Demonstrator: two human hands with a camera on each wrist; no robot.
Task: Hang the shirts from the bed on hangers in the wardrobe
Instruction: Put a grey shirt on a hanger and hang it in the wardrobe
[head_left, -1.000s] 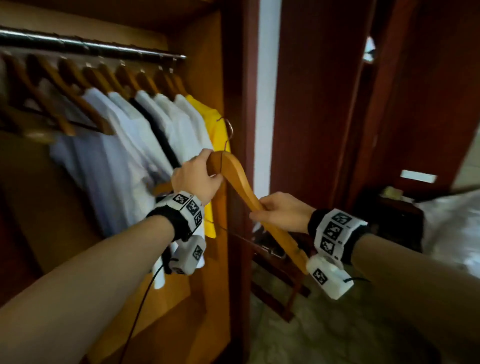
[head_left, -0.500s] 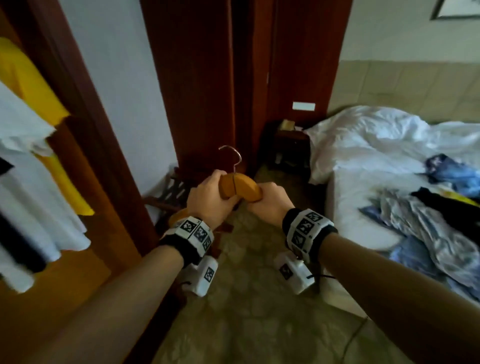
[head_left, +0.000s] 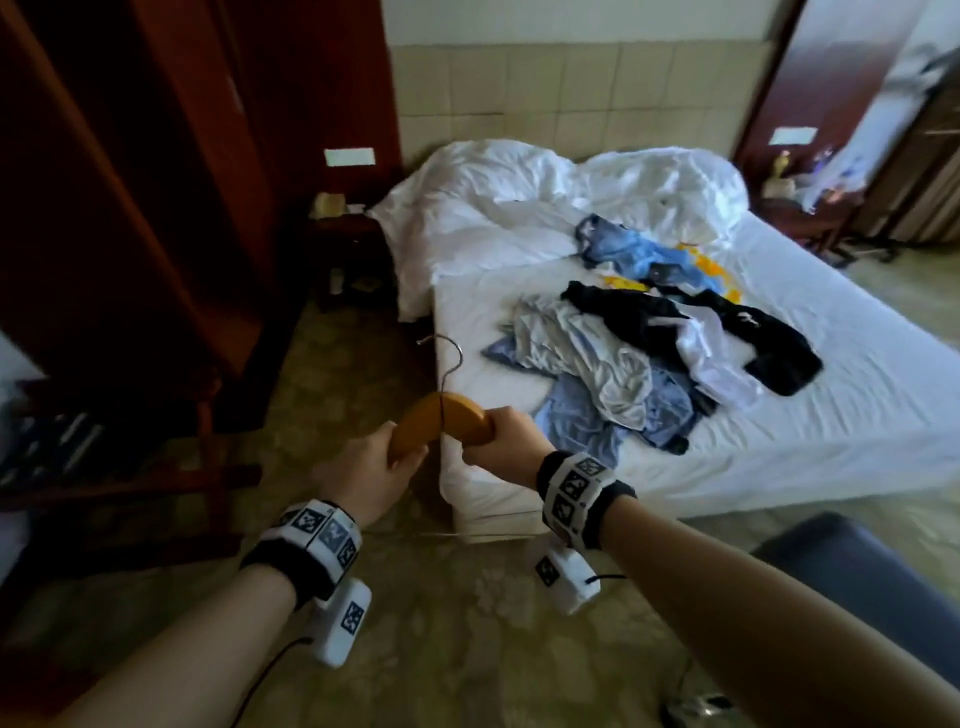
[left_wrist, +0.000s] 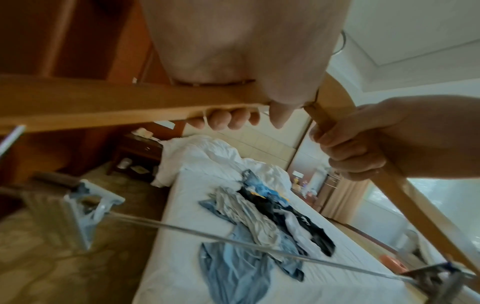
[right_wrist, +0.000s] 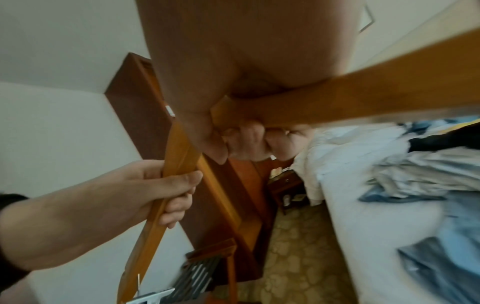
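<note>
Daylight enters from the far right, so the white bed (head_left: 857, 415) is bright while the dark cupboard (head_left: 130, 208) on the left stays dim. The head view bends straight lines at its edges. In both wrist views the near hanger (left_wrist: 103, 102) and clips look blurred, with strong wide-angle distortion.

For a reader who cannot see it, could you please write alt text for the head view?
Two hands, left hand and right hand, grip a wooden hanger before a white bed strewn with crumpled shirts.
</note>
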